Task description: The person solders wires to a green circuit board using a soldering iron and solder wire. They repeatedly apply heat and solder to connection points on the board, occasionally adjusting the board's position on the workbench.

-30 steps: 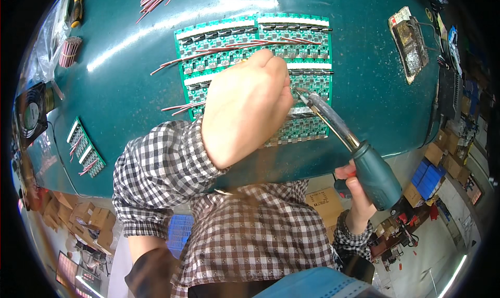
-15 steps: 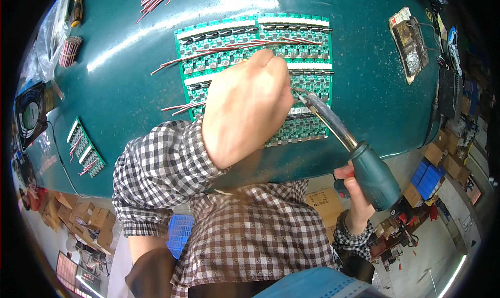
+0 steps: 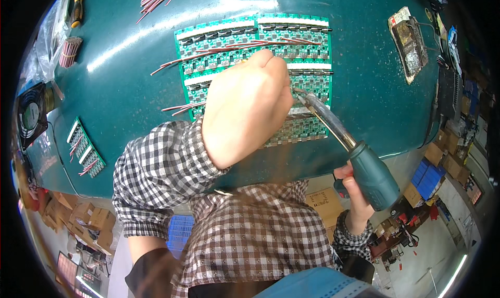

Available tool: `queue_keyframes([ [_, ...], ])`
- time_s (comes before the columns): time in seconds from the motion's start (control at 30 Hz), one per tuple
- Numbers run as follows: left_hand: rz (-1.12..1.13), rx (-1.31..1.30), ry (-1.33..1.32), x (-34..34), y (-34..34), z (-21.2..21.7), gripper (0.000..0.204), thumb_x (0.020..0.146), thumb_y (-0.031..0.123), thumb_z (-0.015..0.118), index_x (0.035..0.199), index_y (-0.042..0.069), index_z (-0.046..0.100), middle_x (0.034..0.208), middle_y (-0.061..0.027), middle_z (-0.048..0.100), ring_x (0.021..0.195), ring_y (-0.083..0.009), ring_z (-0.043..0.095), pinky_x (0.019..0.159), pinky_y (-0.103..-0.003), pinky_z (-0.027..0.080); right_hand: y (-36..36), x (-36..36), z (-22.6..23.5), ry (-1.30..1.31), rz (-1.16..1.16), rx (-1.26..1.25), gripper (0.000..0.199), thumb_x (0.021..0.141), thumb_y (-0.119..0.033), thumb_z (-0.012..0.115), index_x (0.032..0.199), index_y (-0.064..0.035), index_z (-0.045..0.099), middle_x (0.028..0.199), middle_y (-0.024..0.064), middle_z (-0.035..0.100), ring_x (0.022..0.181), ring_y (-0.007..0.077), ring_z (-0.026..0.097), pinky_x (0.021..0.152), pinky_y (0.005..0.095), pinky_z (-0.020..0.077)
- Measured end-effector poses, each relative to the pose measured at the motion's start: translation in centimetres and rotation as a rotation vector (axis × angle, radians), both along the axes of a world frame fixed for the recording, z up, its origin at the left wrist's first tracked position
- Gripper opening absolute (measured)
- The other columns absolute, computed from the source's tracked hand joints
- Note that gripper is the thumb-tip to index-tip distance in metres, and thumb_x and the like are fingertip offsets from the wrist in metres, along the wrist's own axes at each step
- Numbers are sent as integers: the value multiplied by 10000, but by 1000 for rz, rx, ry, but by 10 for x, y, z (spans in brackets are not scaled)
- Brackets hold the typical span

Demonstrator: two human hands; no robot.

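My left hand (image 3: pixel 249 108) is closed over the green circuit boards (image 3: pixel 307 84), knuckles up. Its fingertips are hidden beneath it, so whatever they pinch does not show. My right hand (image 3: pixel 358 196) grips a soldering iron (image 3: pixel 374 175) with a dark green, gun-shaped handle. The iron's long metal barrel slants up and left, and its tip meets the boards just right of my left fingers. Red-and-black wires (image 3: pixel 229 48) lie across the upper board rows. More wires (image 3: pixel 182 109) stick out to the left of my left wrist.
At the far right lies a solder-spattered tray (image 3: pixel 409 48). Bundled wires (image 3: pixel 69 52), a screwdriver (image 3: pixel 77 10) and a fan (image 3: pixel 32 115) stand along the left side. A smaller board (image 3: pixel 86 148) rests at the near left, and loose wires (image 3: pixel 156 0) lie at the far edge.
Very little differs. The soldering iron's handle has shifted slightly left with my right hand; my left hand stays in place over the boards.
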State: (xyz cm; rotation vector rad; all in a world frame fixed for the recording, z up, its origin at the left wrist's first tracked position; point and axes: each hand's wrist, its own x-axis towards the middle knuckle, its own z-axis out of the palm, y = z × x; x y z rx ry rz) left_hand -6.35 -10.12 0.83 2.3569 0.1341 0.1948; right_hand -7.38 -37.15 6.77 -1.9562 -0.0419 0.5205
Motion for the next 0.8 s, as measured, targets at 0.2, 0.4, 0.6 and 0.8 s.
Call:
queue_keyframes([
  [0.2, 12, -13, -11, 0, 0, 2, 102, 716, 26, 651, 748, 42, 555, 744, -86, 567, 646, -246, 596, 572, -337, 477, -2, 3, 1, -1, 64, -28, 561, 719, -67, 804, 1164, 59, 486, 891, 156, 677, 812, 216, 684, 738, 333, 555],
  [0.4, 14, 4, 8, 1, -1, 3, 97, 716, 25, 650, 749, 42, 560, 744, -88, 569, 650, -246, 599, 575, -336, 478, -2, 2, 4, -21, 29, 26, 579, 725, -84, 801, 1184, 65, 481, 891, 158, 677, 802, 220, 682, 739, 338, 553],
  [0.6, 10, -4, 0, 1, -1, 3, 95, 717, 29, 649, 750, 42, 561, 746, -88, 569, 647, -252, 596, 572, -339, 475, 3, 1, 6, -15, -49, 100, 485, 773, -115, 755, 1146, 76, 510, 892, 147, 661, 781, 226, 673, 719, 345, 559],
  [0.8, 6, -3, 12, -2, -3, 9, 128, 731, 40, 669, 798, 51, 560, 766, -95, 549, 668, -275, 581, 579, -346, 460, 6, 10, 0, 113, -297, 466, 422, 882, -292, 626, 1068, 74, 528, 877, 114, 599, 704, 227, 657, 602, 348, 578],
])
